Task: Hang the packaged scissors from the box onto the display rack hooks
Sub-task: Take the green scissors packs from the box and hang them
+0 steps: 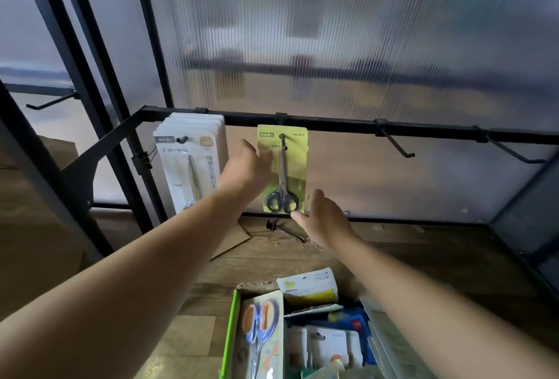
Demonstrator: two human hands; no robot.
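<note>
A yellow pack of black-handled scissors (286, 167) hangs on the second hook of the black rail (332, 124). My left hand (246, 164) touches the pack's left edge with straight fingers. Just below its bottom right corner my right hand (320, 218) is open, fingertips near the card. A stack of white scissor packs (189, 161) hangs on the first hook to the left. Down at the bottom the open box (302, 336) holds more packs, among them blue-and-orange scissors (261, 330) in a green-edged card.
Two bare hooks (397, 144) (514, 153) stick out of the rail to the right. A loose hook (284, 229) lies on the wooden floor under the rail. Black frame posts stand at the left, with another bare hook (51, 102). A ribbed translucent panel backs the rack.
</note>
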